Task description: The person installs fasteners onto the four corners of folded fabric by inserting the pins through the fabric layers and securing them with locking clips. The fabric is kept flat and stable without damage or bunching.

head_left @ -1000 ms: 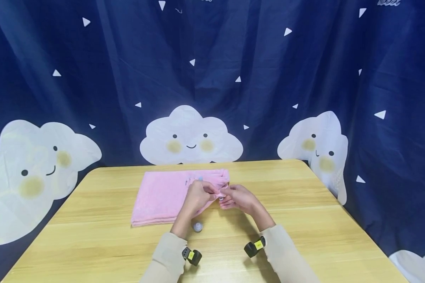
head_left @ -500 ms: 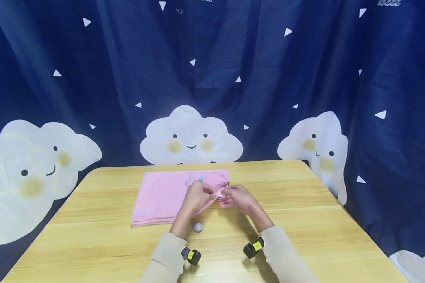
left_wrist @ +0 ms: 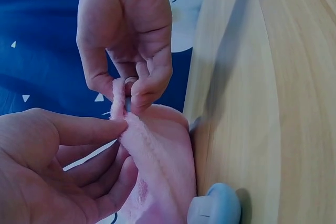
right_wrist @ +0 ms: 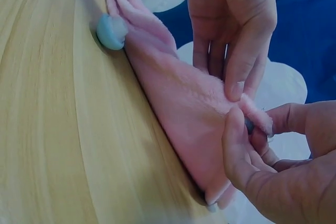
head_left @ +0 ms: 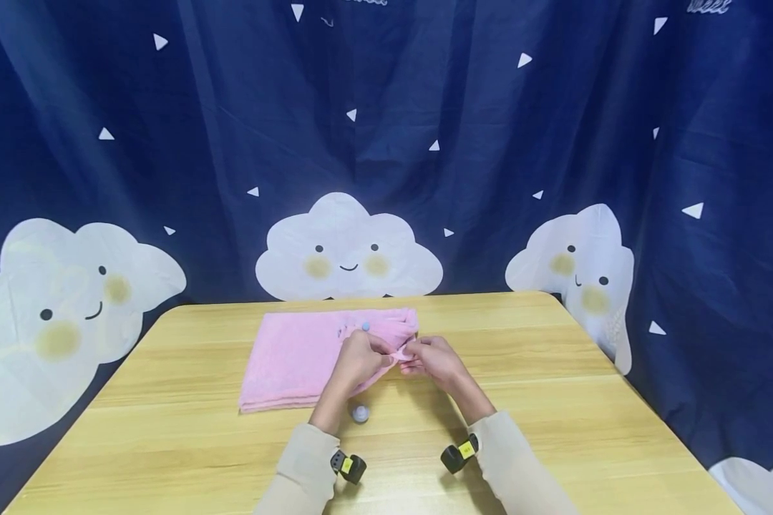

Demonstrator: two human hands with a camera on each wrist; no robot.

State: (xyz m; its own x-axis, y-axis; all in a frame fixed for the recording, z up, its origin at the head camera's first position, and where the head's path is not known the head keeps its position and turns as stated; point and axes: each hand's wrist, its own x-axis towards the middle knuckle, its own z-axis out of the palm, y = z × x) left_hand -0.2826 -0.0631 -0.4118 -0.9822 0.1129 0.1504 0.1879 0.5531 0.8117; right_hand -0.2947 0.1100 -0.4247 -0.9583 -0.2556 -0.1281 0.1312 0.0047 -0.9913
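Folded pink towel (head_left: pixel 296 357) lying on the far half of the wooden worktop (head_left: pixel 167 443), before a navy cloud-print curtain (head_left: pixel 167 143). At the towel's right end, the left hand (head_left: pixel 359 357) and right hand (head_left: pixel 433 359) meet: each pinches a raised fold of the pink fabric between thumb and curled fingers, the two hands almost touching. A small blue-grey button (head_left: pixel 360 413) rests on the worktop at the towel's near edge, just beside the left forearm; another (head_left: pixel 365 326) sits on the towel beyond the hands.

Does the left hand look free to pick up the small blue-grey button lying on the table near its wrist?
Probably not yet: the left hand pinches the pink towel edge. The button itself lies uncovered on the table.
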